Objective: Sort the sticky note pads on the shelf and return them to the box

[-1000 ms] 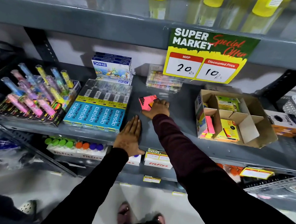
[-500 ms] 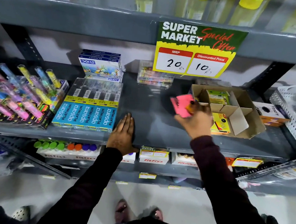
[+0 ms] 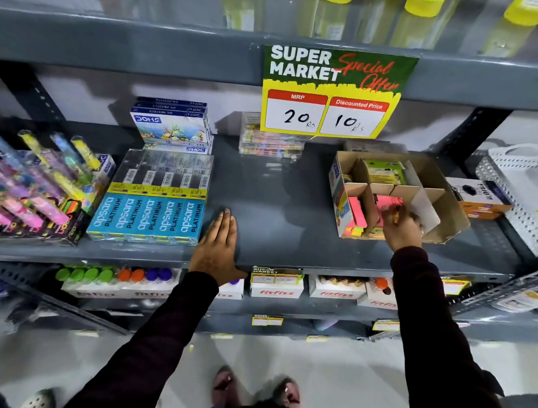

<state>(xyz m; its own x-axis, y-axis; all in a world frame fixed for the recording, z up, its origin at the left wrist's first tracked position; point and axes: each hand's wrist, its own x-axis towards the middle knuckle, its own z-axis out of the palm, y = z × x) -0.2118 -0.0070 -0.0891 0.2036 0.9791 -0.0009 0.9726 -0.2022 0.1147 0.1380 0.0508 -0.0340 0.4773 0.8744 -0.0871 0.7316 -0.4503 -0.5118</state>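
Note:
A brown cardboard box (image 3: 448, 213) with dividers stands on the right of the grey shelf (image 3: 280, 211). My right hand (image 3: 401, 227) reaches into its front middle compartment, fingers closed on a pink sticky note pad (image 3: 387, 202) held partly inside. More pink pads (image 3: 356, 211) stand in the front left compartment, and a green-yellow pack (image 3: 383, 172) sits in a back compartment. My left hand (image 3: 218, 245) lies flat on the shelf's front edge, fingers together, holding nothing.
Blue Apsara pencil packs (image 3: 147, 211) lie just left of my left hand, with Doms boxes (image 3: 171, 127) behind and highlighters (image 3: 30, 184) at far left. A clear pack (image 3: 270, 143) sits at the back. A price sign (image 3: 332, 93) hangs above. A white basket (image 3: 529, 196) stands at right.
My right hand picked the pink pad up from the shelf's middle, carried it rightward and lowered it into the box. The left hand stayed flat on the shelf.

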